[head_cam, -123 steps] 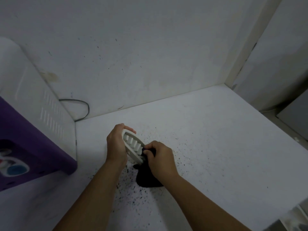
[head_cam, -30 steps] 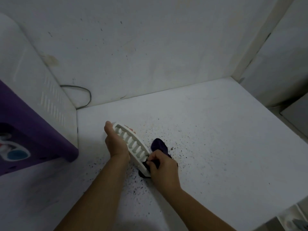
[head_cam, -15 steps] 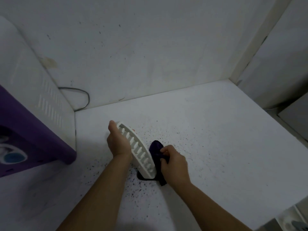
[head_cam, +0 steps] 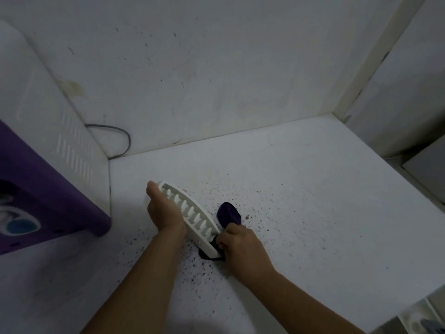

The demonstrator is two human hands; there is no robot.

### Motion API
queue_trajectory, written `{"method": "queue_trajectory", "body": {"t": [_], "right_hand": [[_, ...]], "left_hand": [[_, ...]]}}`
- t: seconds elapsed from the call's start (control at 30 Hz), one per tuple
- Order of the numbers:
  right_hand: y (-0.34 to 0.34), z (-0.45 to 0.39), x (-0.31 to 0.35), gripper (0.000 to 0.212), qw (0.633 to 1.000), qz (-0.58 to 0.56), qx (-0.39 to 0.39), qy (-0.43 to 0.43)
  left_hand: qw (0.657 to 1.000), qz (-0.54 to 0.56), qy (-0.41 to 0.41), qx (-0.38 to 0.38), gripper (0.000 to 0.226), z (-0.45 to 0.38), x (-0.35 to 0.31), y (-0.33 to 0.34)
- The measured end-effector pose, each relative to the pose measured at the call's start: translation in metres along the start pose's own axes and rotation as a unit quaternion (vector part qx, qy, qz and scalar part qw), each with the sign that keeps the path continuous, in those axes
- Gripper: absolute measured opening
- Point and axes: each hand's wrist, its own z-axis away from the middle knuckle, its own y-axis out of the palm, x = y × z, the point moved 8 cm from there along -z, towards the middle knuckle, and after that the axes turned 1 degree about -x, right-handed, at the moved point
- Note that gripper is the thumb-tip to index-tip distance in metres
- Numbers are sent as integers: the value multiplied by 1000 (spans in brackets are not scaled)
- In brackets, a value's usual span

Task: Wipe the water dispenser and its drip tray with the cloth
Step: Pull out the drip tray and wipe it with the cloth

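My left hand (head_cam: 163,212) grips the white slotted drip tray (head_cam: 192,216), held tilted on edge above the white counter (head_cam: 313,201). A dark purple cloth (head_cam: 228,214) is bunched in my right hand (head_cam: 240,247), which presses it against the tray's near end. Part of the cloth sticks out beyond the tray to the right, and part is hidden under my fingers. The water dispenser (head_cam: 48,165), white with a purple front, stands at the left edge of the view.
Dark specks are scattered over the counter around and below the tray. A grey cable (head_cam: 115,131) loops along the wall behind the dispenser. The white wall runs along the back, with a corner post (head_cam: 349,92) at the right.
My right hand has slid the cloth back to the tray's near end, after rubbing along its side half a second ago. The left hand keeps its grip on the tray.
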Motion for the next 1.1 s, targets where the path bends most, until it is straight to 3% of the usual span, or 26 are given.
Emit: {"method": "queue_trajectory", "body": {"t": [0.23, 0.33, 0.4, 0.47, 0.57, 0.7, 0.83, 0.97, 1.1], "right_hand": [[3, 7, -9, 22, 994, -66, -27, 85], [-5, 1, -27, 21, 978, -115, -14, 173], [-18, -6, -30, 19, 964, -146, -58, 217], [-31, -12, -20, 15, 956, -187, -111, 197], [-34, -16, 3, 11, 963, -217, -112, 117], [-38, -8, -18, 9, 933, -246, -180, 190], [-38, -14, -4, 9, 961, -205, -152, 107], [-45, -24, -30, 13, 952, -224, -128, 165], [-52, -25, -48, 14, 931, -260, -107, 235]], "left_hand": [[1000, -11, -1, 12, 52, 0, 1, 3], [999, -19, 4, 26, 55, 1, 1, 6], [999, -19, 10, 47, 55, 4, -2, 10], [996, -20, 15, 84, 57, 10, -3, 18], [990, -26, 23, 139, 67, 23, -8, 32], [985, -74, 56, 144, 66, 33, -10, 37], [983, -82, 72, 148, 55, 36, -12, 41], [979, -107, 76, 154, 68, 33, -17, 43], [965, -19, 5, 262, 60, 23, -17, 52]]}}
